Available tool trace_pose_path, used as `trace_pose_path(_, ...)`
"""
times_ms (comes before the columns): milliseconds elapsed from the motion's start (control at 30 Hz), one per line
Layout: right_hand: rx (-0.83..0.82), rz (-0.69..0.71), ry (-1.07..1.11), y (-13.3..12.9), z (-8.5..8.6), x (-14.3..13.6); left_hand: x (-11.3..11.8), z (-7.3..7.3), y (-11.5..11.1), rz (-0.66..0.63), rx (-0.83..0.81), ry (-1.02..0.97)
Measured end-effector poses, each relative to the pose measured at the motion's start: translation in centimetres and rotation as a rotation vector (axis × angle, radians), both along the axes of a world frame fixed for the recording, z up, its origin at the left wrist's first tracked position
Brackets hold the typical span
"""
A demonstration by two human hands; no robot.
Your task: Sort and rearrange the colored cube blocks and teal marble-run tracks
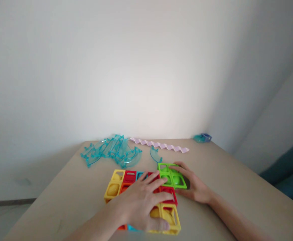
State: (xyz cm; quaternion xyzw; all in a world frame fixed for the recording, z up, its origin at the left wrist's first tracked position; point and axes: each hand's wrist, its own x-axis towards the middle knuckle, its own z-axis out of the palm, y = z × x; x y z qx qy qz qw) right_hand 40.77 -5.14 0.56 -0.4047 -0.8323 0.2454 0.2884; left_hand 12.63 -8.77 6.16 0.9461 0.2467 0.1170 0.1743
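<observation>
A flat assembly of coloured plastic blocks (113, 189) lies on the near part of the table, with yellow, red, orange and blue squares showing. Spread over its top is my left hand (143, 201), fingers apart and pressing on the blocks; it covers much of the middle. At the far right corner sits a bright green block (171, 176) of square cells. My right hand (193, 184) grips that green block from its right side, with fingers on top and thumb at the near edge. Green and red pieces touch there; whether they are joined I cannot tell.
Clear turquoise curved track pieces (113, 150) are heaped at the back left of the table (226, 180), one lying apart (156, 154). A pale lilac zigzag strip (161, 145) runs along the wall. A small blue and turquoise piece (203, 138) stands at the back right.
</observation>
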Motion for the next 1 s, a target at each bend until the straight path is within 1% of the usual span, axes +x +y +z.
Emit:
trace_pose_path(233, 0.019, -0.018, 0.034, 0.04, 0.17, -0.21, 0.18, -0.14, -0.01, 0.020, 0.007, 0.005)
trace_pose_path(567, 0.047, -0.042, -0.001, -0.19, 0.33, -0.37, 0.32, -0.30, 0.01, 0.031, 0.005, 0.029)
trace_pose_path(1000, 0.053, -0.092, -0.070, -0.44, 0.06, -0.25, 0.33, -0.07, -0.10, 0.031, 0.011, 0.085)
